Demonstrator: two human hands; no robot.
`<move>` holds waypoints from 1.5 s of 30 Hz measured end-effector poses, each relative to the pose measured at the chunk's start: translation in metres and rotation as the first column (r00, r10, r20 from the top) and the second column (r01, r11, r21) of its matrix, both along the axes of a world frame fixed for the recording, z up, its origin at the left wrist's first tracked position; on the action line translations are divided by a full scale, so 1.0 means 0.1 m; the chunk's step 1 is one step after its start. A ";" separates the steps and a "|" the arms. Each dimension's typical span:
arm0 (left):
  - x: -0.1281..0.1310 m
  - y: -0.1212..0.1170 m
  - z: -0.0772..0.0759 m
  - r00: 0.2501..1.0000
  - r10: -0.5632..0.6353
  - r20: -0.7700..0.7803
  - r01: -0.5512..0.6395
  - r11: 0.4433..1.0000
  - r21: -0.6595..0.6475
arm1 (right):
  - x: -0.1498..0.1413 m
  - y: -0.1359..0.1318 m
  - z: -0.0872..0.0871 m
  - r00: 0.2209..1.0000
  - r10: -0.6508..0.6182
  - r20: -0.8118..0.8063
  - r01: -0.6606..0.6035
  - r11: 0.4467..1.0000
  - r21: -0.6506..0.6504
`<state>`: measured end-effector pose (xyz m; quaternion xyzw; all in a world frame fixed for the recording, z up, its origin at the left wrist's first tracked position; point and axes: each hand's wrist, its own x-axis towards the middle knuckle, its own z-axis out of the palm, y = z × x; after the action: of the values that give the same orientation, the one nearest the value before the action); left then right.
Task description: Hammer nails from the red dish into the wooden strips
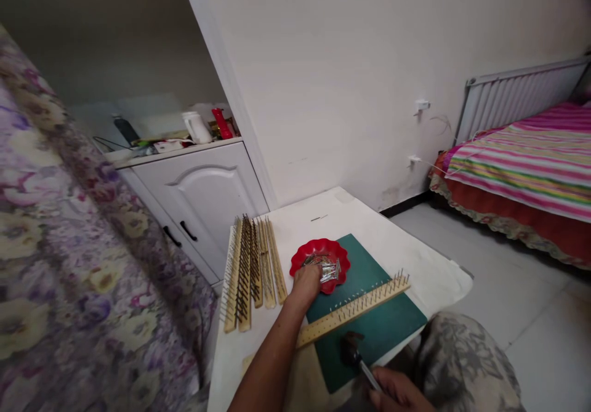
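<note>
My left hand reaches into a red scalloped bowl of loose nails. Its fingers are bent down among the nails, and what they hold is hidden. In my right hand is a hammer, gripped by its handle, with the blurred head over the green mat. Between the hands a wooden strip lies slantwise across the mat. Upright nails stand along its right part; its left part shows rows of small holes or marks.
Several nail-studded wooden strips lie side by side on the left of the white table. Two small thin dark pieces lie near the back. A floral curtain, a white cabinet and a bed stand around.
</note>
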<state>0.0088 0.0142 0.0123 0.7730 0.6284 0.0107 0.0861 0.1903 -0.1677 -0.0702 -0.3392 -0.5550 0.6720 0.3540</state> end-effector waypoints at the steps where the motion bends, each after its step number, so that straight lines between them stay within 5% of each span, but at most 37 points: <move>1: 0.00 0.00 0.00 1.000 -0.002 -0.005 0.002 1.000 0.004 | 0.00 0.00 0.02 1.000 0.011 -0.003 -0.011 1.000 -0.005; 12: -0.03 -0.17 0.04 0.998 -0.052 0.045 0.044 0.985 0.169 | -0.03 0.00 -0.01 1.000 0.014 -0.019 -0.014 0.999 -0.041; 17: -0.10 -0.44 0.10 0.984 -0.062 0.170 0.011 0.958 0.286 | -0.05 -0.09 0.14 0.997 -0.054 -0.057 0.047 0.991 -0.127; 22: -0.28 -0.89 -0.09 0.913 -0.066 0.403 -0.078 0.940 0.332 | -0.06 -0.14 0.29 0.995 -0.075 -0.065 0.063 0.984 -0.169; 28: -0.29 -1.32 -0.32 0.857 -0.020 0.514 -0.131 0.958 0.255 | -0.03 -0.15 0.13 0.995 -0.103 -0.020 0.098 0.979 -0.179; 45: -0.06 -1.24 -0.36 0.945 -0.070 0.319 -0.007 0.973 0.231 | -0.03 -0.14 0.05 0.996 -0.089 -0.031 0.082 0.980 -0.179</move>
<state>0.0026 -0.1103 -0.0234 0.7753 0.5876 0.2091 0.0989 0.1875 -0.1821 -0.0655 -0.3799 -0.4710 0.7093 0.3617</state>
